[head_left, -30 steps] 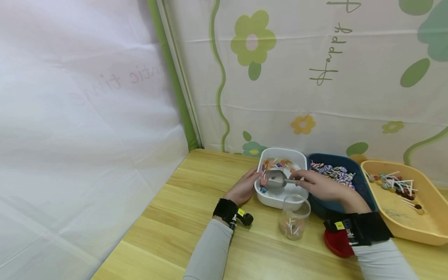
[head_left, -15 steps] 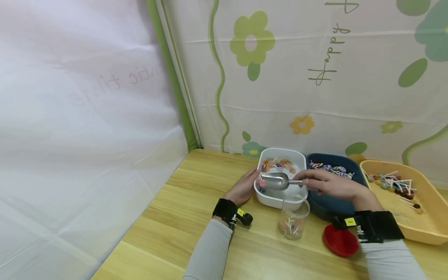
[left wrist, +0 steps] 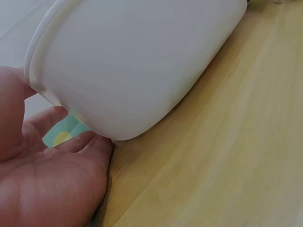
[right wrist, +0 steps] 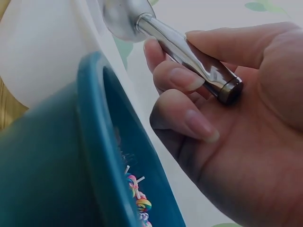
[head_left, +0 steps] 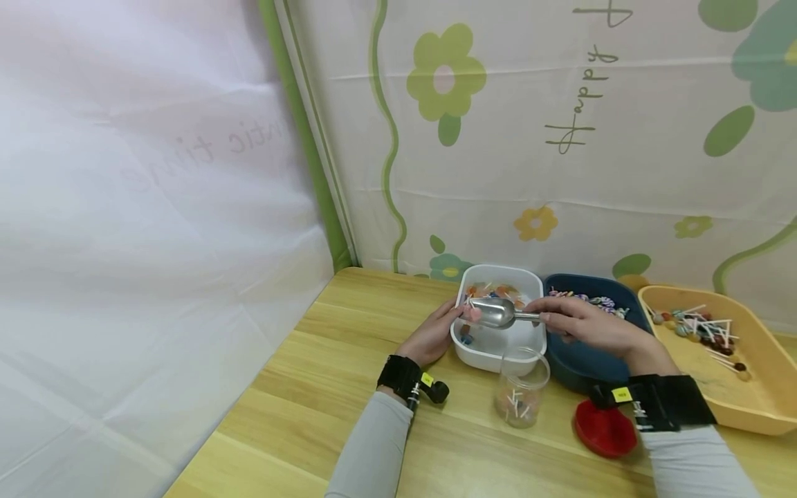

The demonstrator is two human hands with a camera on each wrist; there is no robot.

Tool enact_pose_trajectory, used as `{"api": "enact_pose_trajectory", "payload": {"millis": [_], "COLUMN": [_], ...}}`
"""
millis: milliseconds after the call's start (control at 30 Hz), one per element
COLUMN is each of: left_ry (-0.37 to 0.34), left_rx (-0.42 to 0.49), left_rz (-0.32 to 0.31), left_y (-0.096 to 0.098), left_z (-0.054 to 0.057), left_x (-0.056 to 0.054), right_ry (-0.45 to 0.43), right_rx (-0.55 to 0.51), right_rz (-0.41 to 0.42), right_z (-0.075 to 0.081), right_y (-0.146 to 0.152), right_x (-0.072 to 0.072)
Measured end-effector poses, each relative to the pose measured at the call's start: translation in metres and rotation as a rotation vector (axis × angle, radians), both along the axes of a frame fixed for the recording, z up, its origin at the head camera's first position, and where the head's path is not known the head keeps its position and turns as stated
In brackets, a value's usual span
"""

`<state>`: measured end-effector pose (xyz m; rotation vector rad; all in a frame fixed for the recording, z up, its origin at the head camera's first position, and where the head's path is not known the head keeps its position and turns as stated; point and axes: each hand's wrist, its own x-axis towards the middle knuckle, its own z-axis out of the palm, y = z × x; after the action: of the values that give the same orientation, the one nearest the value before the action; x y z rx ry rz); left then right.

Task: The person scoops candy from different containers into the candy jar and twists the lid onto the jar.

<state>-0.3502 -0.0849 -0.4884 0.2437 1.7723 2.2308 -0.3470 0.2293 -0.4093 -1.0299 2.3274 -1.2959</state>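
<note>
My right hand (head_left: 588,324) grips the handle of a metal scoop (head_left: 495,313), its fingers curled round it in the right wrist view. The scoop's bowl is over a white plastic bin (head_left: 474,354), with pink lollipops (head_left: 473,315) at its lip. Orange and blue lollipops (head_left: 498,292) lie in that bin. At the bin's left side, my left hand (head_left: 429,335) holds the rim with the thumb over it and the fingers against the outer wall. A clear plastic jar (head_left: 524,387) with some lollipops inside stands uncapped in front of the bin.
Right of the white bin is a dark blue bin (head_left: 579,360) of striped lollipops. Beyond it is a yellow bin (head_left: 703,377) with round lollipops. A red lid (head_left: 605,429) lies near the right wrist. Printed curtains (head_left: 498,138) hang behind the wooden table (head_left: 349,346).
The scoop has come up from the bin's contents and shifted slightly right, its bowl now level with pink lollipops at the lip. The left hand stays at the bin's side.
</note>
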Motion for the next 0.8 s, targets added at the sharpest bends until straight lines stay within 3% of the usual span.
{"api": "enact_pose_trajectory", "payload": {"millis": [333,533,800], "left_ry": [0.035,0.021,0.004], "left_rx": [0.010,0.053,0.019], "left_rz": [-0.054,-0.078,-0.040], "left_y": [-0.001,-0.001,-0.001], "left_z": [-0.001,-0.001,-0.002], "left_x": [-0.001,-0.001,-0.001], "right_ry": [0.021,0.002,0.006], "right_rx": [-0.028,-0.026,-0.102], "right_rz": [-0.017,-0.039,-0.054], "right_z": [0.000,-0.001,0.004], "right_y": [0.004,0.010,0.024], "right_x": [-0.004,-0.007,-0.007]}}
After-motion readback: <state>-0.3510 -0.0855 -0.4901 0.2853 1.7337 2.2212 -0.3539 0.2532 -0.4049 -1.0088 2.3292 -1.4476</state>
